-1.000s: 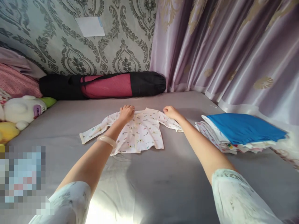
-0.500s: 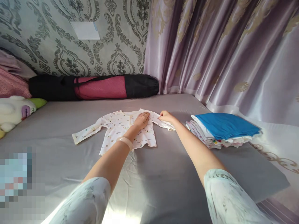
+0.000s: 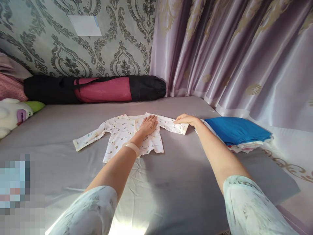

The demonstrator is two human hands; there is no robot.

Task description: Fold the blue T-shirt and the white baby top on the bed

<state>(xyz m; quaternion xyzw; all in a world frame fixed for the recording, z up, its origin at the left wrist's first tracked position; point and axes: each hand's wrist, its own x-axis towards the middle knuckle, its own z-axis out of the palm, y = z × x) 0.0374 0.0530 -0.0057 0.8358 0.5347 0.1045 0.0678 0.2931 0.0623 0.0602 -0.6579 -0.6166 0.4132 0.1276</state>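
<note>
While the small white printed shirt (image 3: pixel 122 135) lies spread out on the grey bed (image 3: pixel 183 182) near the middle of the frame, the left hand (image 3: pixel 148 124) rests open and flat on its chest just below the collar, a pale bangle (image 3: pixel 130 147) on the wrist. Just right of centre, the right hand (image 3: pixel 187 120) has its fingers closed on the end of the sleeve (image 3: pixel 168 123) stretched toward that side. A folded pile topped with blue cloth (image 3: pixel 234 130) sits just beyond it at right. A black-and-pink rolled bag (image 3: pixel 97 88) lies along the wall, upper left.
</note>
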